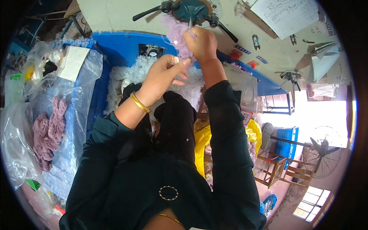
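At the bench, head view: I look down past my dark sleeves to a blue tray heaped with white stuffing, under a pale machine body.
Right hand: my right hand is raised to a teal nozzle fitting, fingers closed around a lilac plush piece held up against it.
Left hand: my left hand, gold bangle at the wrist, pinches the lower edge of the same piece between thumb and fingertips.
Plush piece: it hangs between both hands, just under the fitting and above the stuffing.
Handling: it looks soft, light and limp, likely to sag and slip; I judge the firmest hold is at the bunched fabric near the opening.
To my left: more lilac pieces lie on clear plastic bags.
To my right: a yellow bag sits beside my knee.
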